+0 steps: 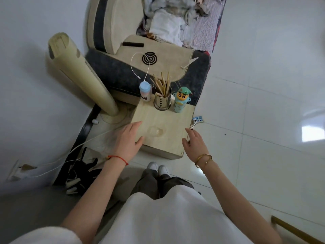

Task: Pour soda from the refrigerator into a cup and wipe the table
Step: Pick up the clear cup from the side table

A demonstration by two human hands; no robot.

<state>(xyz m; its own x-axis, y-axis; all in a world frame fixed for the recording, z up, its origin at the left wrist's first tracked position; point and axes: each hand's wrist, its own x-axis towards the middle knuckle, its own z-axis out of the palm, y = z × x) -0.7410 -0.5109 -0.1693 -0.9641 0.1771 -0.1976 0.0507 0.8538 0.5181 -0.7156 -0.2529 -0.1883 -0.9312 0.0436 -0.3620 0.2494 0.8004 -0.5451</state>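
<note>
We look down on a small pale tabletop (175, 124) standing on white floor tiles. A clear cup (155, 131) sits on it near the front edge, between our two hands and touching neither. Our left hand (131, 138) lies at the tabletop's left edge, fingers straight and relaxed, thumb over the front corner, holding nothing. Our right hand (194, 141) hovers at the right front corner, fingers loosely spread, also holding nothing; whether it touches the edge we cannot tell.

Along the back edge stand three things in a row: a blue-lidded bottle (145, 91) on the left, a metal holder (162, 100) full of chopsticks in the middle, and a green cartoon bottle (181, 99) on the right. Left of the tabletop leans a cream tower fan (79, 74). Behind it sits a sofa (158, 55) carrying a mosquito coil (149, 58).
</note>
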